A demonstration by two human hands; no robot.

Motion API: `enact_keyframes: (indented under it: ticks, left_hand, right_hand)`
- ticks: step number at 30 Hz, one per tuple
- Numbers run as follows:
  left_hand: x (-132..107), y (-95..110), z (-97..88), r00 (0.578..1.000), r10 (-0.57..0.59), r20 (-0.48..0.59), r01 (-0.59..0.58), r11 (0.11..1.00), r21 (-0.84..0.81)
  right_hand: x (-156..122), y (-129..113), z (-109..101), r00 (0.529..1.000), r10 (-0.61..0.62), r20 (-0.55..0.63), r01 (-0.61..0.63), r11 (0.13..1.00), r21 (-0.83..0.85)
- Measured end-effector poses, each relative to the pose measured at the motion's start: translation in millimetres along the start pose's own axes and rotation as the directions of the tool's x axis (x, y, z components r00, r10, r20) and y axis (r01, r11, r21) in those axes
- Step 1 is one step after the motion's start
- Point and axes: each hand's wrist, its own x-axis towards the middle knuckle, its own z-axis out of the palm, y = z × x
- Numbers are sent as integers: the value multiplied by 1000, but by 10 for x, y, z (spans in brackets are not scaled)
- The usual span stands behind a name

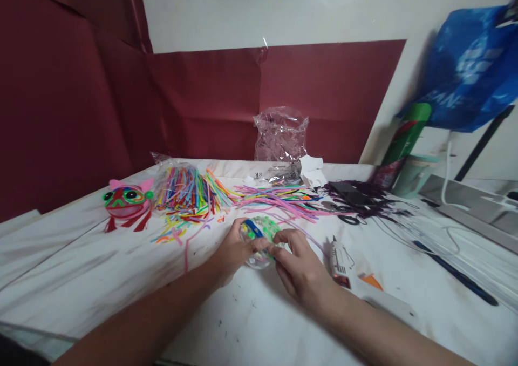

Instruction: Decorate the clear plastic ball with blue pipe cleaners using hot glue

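Near the middle of the table, my left hand (237,252) grips a rounded clear plastic piece (259,261) with green, blue and yellow pipe cleaners on it; its exact kind is unclear. The thumb lies across its front. On its right side, my right hand (301,266) has its fingers curled and pinched against the piece; what lies between the fingertips is hidden. A white glue gun (339,261) rests just right of my right hand. Behind both hands, loose pipe cleaners (279,198) in pink, yellow, green and other colours are spread out.
At left sits a finished-looking pink and red animal face (127,204). A plastic bag of pipe cleaners (182,188) lies behind. Further right are dark purple strands (374,196), a phone (351,194), a pale green mug (415,177), clear sticks (465,258) and a dark pen-like rod (457,274).
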Motion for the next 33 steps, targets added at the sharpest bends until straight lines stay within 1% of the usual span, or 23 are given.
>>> enact_keyframes:
  ticks: [2,4,7,9,10,12,13,15,17,20,23,26,29,31,33]
  left_hand:
    - [21,15,-24,1000,12,6,-12,1000,-12]
    - [34,41,-38,1000,10,15,-10,1000,-23]
    - [29,81,-36,999,-22,23,23,999,-26]
    - [18,100,-27,999,-42,27,42,999,-27]
    - [13,106,-24,999,-44,31,45,999,-29]
    - [7,111,-26,998,-31,55,33,999,-33]
    - [6,110,-31,998,-17,66,19,999,-34]
    - [9,102,-46,997,13,74,-11,1000,-26]
    - [16,90,-64,997,26,68,-27,1000,14]
    - [31,79,-89,991,80,104,-90,992,90]
    - [48,79,-106,973,159,165,-176,980,92]
    - [57,74,-106,971,154,186,-168,984,65]
    - [65,65,-111,969,152,193,-171,982,86]
    - [71,74,-136,970,167,177,-193,970,145]
    - [75,104,-178,963,188,194,-231,945,231]
  right_hand:
    - [2,0,1,995,76,-57,-67,987,143]
    - [-3,10,9,978,178,-112,-144,955,261]
    - [-24,72,39,921,347,-174,-285,908,307]
    - [-42,137,71,867,477,-140,-414,848,330]
    - [-50,169,90,838,539,-92,-477,803,358]
    - [-57,213,129,783,618,67,-580,687,437]
    - [-56,220,149,764,628,149,-610,627,484]
    - [-41,204,180,749,608,263,-628,526,574]
    - [-16,165,196,748,595,296,-621,467,630]
    - [10,126,199,734,616,286,-622,442,646]
    - [-7,139,212,725,639,258,-624,449,640]
    - [-44,161,252,721,649,243,-618,444,649]
    - [-71,153,296,686,688,238,-637,410,653]
    - [-78,138,315,652,719,239,-659,382,649]
    - [-80,128,315,639,725,257,-677,371,636]
